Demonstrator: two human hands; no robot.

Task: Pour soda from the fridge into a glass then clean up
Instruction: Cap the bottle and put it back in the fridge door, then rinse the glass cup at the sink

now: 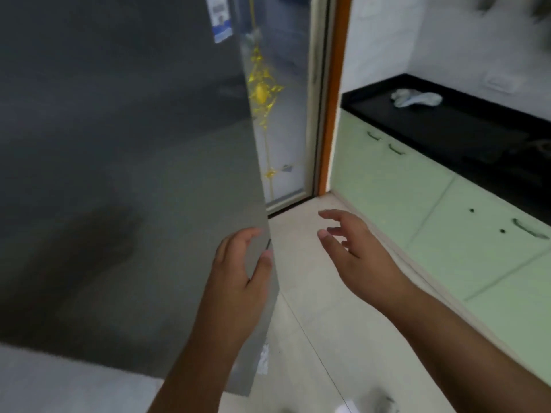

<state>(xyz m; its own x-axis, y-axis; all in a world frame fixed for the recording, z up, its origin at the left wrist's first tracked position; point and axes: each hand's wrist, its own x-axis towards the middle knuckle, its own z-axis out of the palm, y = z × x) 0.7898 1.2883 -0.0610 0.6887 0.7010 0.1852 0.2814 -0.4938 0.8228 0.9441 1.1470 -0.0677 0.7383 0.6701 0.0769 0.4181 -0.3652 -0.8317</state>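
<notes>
Your left hand (238,263) curved loosely, holding nothing, at the right edge of the smooth, flat grey fridge (119,174); your right hand (354,251) hovered beside it, fingers spread.

The fridge (119,174) is tall, with a plain, smooth dark grey front that fills the left side of the view, and its right edge runs slantwise from top to bottom. A blue and white sticker (222,19) sits near its upper right corner. The left hand (238,263) touches that right edge low down, fingers loosely bent; blur hides whether the door is ajar.
</notes>
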